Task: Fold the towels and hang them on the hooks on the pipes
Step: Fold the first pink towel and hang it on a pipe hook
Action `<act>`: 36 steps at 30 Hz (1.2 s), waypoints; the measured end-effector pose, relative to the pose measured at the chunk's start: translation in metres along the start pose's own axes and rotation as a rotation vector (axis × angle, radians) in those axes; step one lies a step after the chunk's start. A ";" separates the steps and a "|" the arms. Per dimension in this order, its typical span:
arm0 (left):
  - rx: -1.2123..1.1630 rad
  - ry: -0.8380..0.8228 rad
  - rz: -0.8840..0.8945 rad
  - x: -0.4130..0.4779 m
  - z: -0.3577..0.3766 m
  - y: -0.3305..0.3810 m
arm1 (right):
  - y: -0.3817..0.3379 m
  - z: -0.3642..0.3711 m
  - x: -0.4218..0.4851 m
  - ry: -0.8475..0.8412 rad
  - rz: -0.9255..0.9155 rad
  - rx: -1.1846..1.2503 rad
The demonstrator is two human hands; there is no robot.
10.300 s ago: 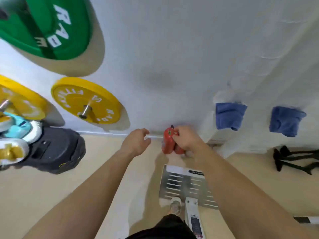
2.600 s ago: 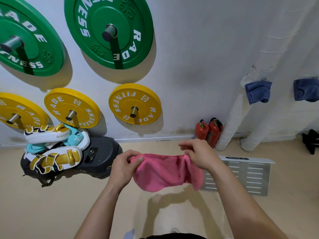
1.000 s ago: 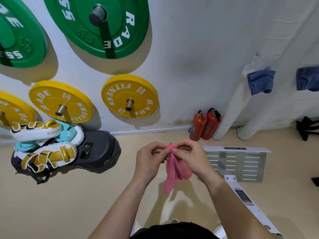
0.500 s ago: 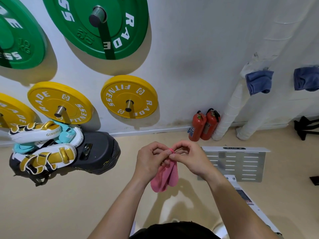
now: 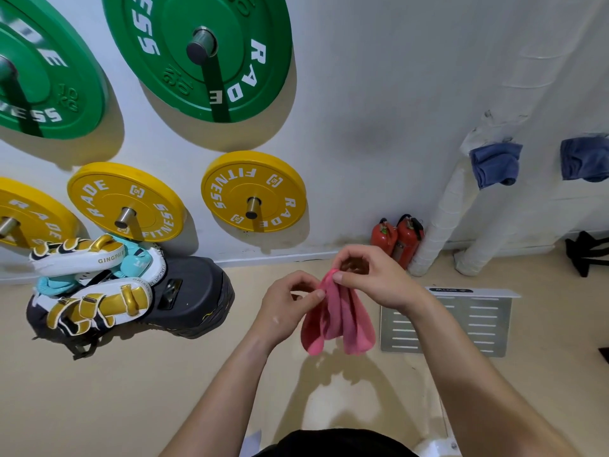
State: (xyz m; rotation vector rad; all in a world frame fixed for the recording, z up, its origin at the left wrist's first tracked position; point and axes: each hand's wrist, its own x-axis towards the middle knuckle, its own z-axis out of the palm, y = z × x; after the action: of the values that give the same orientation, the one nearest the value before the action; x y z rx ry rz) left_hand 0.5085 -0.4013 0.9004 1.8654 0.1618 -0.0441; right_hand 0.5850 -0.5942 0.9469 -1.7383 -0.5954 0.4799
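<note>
Right now my right hand (image 5: 372, 278) pinches the bunched top edge of the pink towel (image 5: 336, 324) between thumb and forefinger, with the other fingers loosely curled above it. My left hand (image 5: 286, 305) pinches the same edge just beside it. The towel hangs from those two pinches in soft lobes above the floor (image 5: 99, 390), close in front of me.

It looks light and limp, so I expect it to sag wherever I let go and not keep a crease by itself. I judge the corners and top edge the best places to hold, with all layers pinched together so the fold doesn't slide open.

Farther out, white wrapped pipes (image 5: 441, 219) rise against the wall (image 5: 379, 110), with two blue towels (image 5: 494, 163) hanging on them; the hooks are hidden under the cloth. Two red fire extinguishers (image 5: 395, 239) stand just beside the nearer pipe, and a slotted metal plate (image 5: 461, 321) lies on the floor beyond my right wrist.
</note>
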 end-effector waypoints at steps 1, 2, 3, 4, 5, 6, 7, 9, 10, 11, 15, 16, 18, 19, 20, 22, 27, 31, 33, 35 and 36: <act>-0.009 -0.008 -0.006 -0.001 0.001 -0.002 | -0.004 -0.002 0.001 0.006 -0.013 -0.003; -0.027 -0.005 -0.013 -0.001 0.003 -0.004 | -0.008 -0.004 0.001 0.018 -0.027 -0.004; -0.038 0.005 -0.026 -0.003 0.004 -0.007 | -0.012 -0.007 0.001 0.034 -0.039 -0.009; -0.042 0.021 -0.043 -0.004 0.006 -0.012 | -0.016 -0.009 0.002 0.052 -0.048 -0.021; -0.031 0.038 -0.061 -0.007 0.006 -0.017 | -0.019 -0.012 0.002 0.071 -0.049 -0.036; -0.006 0.051 -0.079 -0.009 0.006 -0.023 | -0.023 -0.015 0.002 0.090 -0.046 -0.053; 0.023 0.061 -0.092 -0.012 0.005 -0.029 | -0.024 -0.018 0.001 0.112 -0.042 -0.076; 0.074 0.080 -0.119 -0.018 0.001 -0.040 | -0.025 -0.024 0.000 0.157 -0.044 -0.145; 0.099 0.093 -0.135 -0.022 -0.002 -0.046 | -0.024 -0.027 0.000 0.181 -0.047 -0.179; 0.122 0.104 -0.152 -0.026 -0.005 -0.051 | -0.022 -0.029 -0.001 0.207 -0.048 -0.204; 0.203 0.148 -0.231 -0.037 -0.023 -0.064 | -0.011 -0.035 -0.005 0.315 -0.015 -0.299; 0.217 0.165 -0.251 -0.038 -0.028 -0.066 | -0.007 -0.037 -0.007 0.338 -0.004 -0.328; 0.235 0.205 -0.286 -0.041 -0.037 -0.068 | 0.001 -0.039 -0.009 0.384 0.029 -0.366; 0.239 0.222 -0.300 -0.042 -0.041 -0.067 | 0.006 -0.041 -0.010 0.402 0.050 -0.381; 0.220 0.239 -0.323 -0.042 -0.046 -0.066 | 0.010 -0.041 -0.011 0.414 0.070 -0.405; 0.064 0.278 -0.378 -0.040 -0.054 -0.061 | 0.021 -0.041 -0.014 0.437 0.116 -0.468; -0.102 0.399 -0.393 -0.031 -0.063 -0.040 | 0.040 -0.031 -0.021 0.513 0.226 -0.368; 0.159 0.336 -0.354 -0.030 -0.063 -0.032 | 0.038 -0.030 -0.022 0.493 0.218 -0.260; 0.344 0.277 -0.312 -0.032 -0.059 -0.030 | 0.036 -0.034 -0.022 0.481 0.200 -0.255; 0.442 0.182 -0.246 -0.032 -0.052 -0.032 | 0.035 -0.038 -0.021 0.482 0.185 -0.252; 0.459 0.146 -0.217 -0.032 -0.048 -0.033 | 0.034 -0.040 -0.020 0.482 0.177 -0.249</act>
State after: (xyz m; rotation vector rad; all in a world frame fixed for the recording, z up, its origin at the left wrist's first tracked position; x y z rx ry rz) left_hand 0.4698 -0.3485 0.8874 2.3022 0.4891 -0.1014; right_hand 0.5985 -0.6437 0.9231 -2.0629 -0.1601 0.0959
